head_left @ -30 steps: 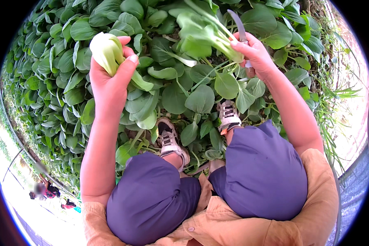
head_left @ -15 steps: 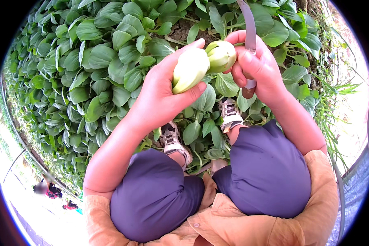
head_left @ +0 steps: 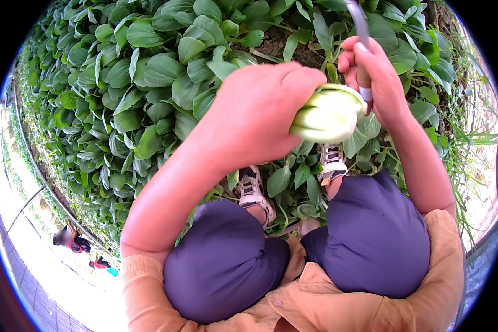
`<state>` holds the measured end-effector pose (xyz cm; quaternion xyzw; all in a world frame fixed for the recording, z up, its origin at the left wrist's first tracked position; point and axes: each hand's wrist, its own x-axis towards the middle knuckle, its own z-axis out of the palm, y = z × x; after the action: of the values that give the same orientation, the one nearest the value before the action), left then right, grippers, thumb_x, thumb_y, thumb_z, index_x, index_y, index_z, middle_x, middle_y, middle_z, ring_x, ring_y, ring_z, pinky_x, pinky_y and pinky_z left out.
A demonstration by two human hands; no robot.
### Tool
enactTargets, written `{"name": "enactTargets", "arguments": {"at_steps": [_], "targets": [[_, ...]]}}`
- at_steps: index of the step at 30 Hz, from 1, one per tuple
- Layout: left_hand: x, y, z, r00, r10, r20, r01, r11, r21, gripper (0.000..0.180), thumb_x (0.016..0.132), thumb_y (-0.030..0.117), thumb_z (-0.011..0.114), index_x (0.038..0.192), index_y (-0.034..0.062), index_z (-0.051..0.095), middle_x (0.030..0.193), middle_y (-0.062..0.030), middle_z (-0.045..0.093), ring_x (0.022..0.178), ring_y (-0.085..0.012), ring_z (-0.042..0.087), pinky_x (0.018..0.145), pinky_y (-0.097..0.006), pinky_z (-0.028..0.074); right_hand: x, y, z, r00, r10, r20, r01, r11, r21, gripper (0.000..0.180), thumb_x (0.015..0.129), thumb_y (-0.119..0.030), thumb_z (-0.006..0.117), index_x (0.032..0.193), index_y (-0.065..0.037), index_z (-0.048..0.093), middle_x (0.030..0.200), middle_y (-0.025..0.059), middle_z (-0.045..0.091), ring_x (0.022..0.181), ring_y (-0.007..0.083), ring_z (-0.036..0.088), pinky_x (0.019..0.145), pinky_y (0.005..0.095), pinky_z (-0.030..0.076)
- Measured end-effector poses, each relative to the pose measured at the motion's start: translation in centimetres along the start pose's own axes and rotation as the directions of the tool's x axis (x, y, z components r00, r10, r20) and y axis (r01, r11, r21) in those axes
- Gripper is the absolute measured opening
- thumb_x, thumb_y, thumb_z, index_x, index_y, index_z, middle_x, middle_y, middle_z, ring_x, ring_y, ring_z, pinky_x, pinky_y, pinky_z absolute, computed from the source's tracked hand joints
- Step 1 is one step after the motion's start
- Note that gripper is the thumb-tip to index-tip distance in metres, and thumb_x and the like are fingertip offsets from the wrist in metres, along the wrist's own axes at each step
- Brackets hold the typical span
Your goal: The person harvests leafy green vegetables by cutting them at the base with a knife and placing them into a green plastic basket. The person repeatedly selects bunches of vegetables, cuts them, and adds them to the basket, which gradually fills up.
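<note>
Here, pale bok choy head (head_left: 327, 115) clamped in left hand (head_left: 260, 113) grip, right hand (head_left: 373, 77) closed round knife (head_left: 359, 25) just beside.

Dense leafy plants (head_left: 149, 83) ahead; seemingly bare soil (head_left: 276, 41) beyond

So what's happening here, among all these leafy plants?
A person is crouching in a bed of green leafy vegetables. The left hand grips a pale green cut head of the vegetable, base end toward the right hand, which holds a grey-bladed knife upright beside it. Grey sneakers stand among the leaves below.
</note>
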<state>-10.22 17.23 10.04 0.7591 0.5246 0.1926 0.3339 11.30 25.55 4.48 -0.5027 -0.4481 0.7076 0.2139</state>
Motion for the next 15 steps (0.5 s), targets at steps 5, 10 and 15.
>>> {"name": "enactTargets", "arguments": {"at_steps": [5, 10, 15], "targets": [[2.8, -7.9, 0.3, 0.989, -0.149, -0.008, 0.126, 0.801, 0.585, 0.053, 0.068, 0.001, 0.066, 0.12, 0.0063, 0.06, 0.135, -0.0132, 0.054, 0.094, -0.0308, 0.066, 0.081, -0.039, 0.054, 5.2, 4.8, 0.6, 0.976, 0.018, 0.215, 0.116, 0.795, -0.596, 0.029, 0.094, -0.016, 0.052, 0.119, -0.001, 0.051, 0.089, 0.0093, 0.059, 0.072, 0.0173, 0.057, 0.07, 0.0332, 0.048], [-2.0, -13.3, -0.8, 0.951, -0.299, -0.082, 0.261, 0.629, 0.732, 0.05, 0.066, 0.006, 0.07, 0.116, 0.0067, 0.06, 0.134, -0.0134, 0.054, 0.084, -0.0286, 0.068, 0.073, -0.038, 0.055, 10.2, 8.4, 3.4, 0.905, -0.208, 0.371, 0.418, 0.598, -0.684, 0.033, 0.093, -0.018, 0.049, 0.123, -0.006, 0.056, 0.116, 0.0186, 0.063, 0.108, 0.0382, 0.059, 0.091, 0.0444, 0.048], [-6.3, -13.8, 0.2, 0.936, -0.319, -0.147, 0.328, 0.645, 0.69, 0.058, 0.065, 0.007, 0.07, 0.122, 0.0083, 0.058, 0.131, -0.0086, 0.055, 0.082, -0.0254, 0.066, 0.072, -0.036, 0.053, 13.3, 9.6, 6.7, 0.923, -0.068, 0.378, 0.336, 0.619, -0.71, 0.032, 0.093, -0.023, 0.052, 0.123, -0.012, 0.059, 0.106, 0.0152, 0.067, 0.1, 0.0364, 0.063, 0.083, 0.0433, 0.052]]}}
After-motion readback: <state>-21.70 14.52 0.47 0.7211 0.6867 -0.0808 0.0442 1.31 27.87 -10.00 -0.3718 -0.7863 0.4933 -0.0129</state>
